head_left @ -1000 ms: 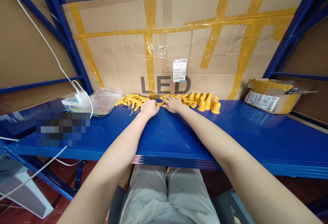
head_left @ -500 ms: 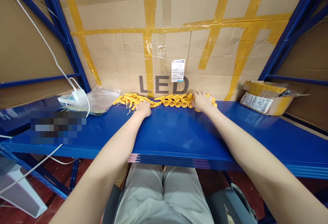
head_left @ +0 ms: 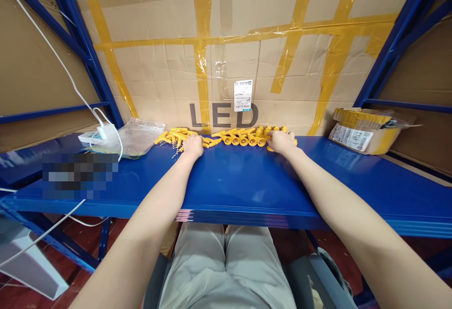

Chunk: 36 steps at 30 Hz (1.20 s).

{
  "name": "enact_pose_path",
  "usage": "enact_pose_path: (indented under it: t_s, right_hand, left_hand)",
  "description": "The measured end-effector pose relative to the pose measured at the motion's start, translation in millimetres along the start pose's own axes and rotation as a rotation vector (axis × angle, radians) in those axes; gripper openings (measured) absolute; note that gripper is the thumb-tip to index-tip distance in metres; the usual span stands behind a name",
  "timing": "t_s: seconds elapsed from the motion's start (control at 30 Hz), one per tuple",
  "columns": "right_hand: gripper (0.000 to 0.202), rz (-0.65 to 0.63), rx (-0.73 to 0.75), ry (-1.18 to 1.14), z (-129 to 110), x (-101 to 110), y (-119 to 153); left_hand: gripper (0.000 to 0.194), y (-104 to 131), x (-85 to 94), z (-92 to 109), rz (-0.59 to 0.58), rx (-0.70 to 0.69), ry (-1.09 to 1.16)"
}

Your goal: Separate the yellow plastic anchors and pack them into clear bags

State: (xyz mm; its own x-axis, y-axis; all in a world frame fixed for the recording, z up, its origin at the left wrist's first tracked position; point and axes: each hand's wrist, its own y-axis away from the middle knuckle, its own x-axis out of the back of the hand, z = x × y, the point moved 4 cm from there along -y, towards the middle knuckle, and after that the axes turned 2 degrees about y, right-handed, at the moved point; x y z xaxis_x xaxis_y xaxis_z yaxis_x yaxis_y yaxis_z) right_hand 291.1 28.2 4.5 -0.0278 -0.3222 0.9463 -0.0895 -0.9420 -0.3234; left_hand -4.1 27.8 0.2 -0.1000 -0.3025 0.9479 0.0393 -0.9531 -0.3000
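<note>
A loose pile of slim yellow plastic pieces (head_left: 173, 135), with thin metal chains hanging from it, lies at the back of the blue shelf. My left hand (head_left: 193, 145) is at the pile's right end, fingers curled down among the pieces; what they hold is hidden. To the right runs a neat row of yellow pieces with round, cup-like ends (head_left: 243, 141) facing me. My right hand (head_left: 281, 142) is closed over the row's right end, with yellow showing under and beside the fingers. Behind it, several yellow pieces (head_left: 276, 129) line the cardboard.
A taped cardboard sheet (head_left: 158, 73) marked LED stands along the back. Left are clear plastic bags (head_left: 139, 135), a white plug with cable (head_left: 105, 132) and a blurred dark item (head_left: 81, 172). A torn cardboard box (head_left: 367, 132) sits right on the blue shelf (head_left: 240, 182).
My left hand has drawn slightly left, its fingers more curled. My right hand has shifted a little right and nearer, uncovering more yellow pieces behind it. The view has tilted slightly.
</note>
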Motion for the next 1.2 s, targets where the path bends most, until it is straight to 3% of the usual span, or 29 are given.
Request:
enact_pose_path:
  t_s: [0.33,0.53,0.73,0.9,1.2]
  right_hand:
    - [0.033,0.000,0.046,0.084,-9.9,12.1,10.1]
    - [0.035,-0.078,-0.006,0.070,-11.3,13.7,11.5]
    - [0.031,-0.151,0.103,-0.225,-15.8,8.2,11.0]
    - [0.025,-0.228,0.244,-0.390,-28.3,3.8,18.2]
    - [0.024,-0.318,0.306,-0.453,-36.9,-2.5,21.5]
  left_hand:
    - [0.029,-0.4,12.8,0.7,0.198,0.025,0.300]
    - [0.022,-13.5,0.0,-3.7,0.270,0.170,0.847]
    - [0.019,-10.4,4.2,7.7,0.321,0.120,1.310]
    - [0.023,-7.4,7.9,10.7,0.316,0.095,1.416]
    - [0.021,-4.4,6.6,17.4,0.231,0.036,1.408]
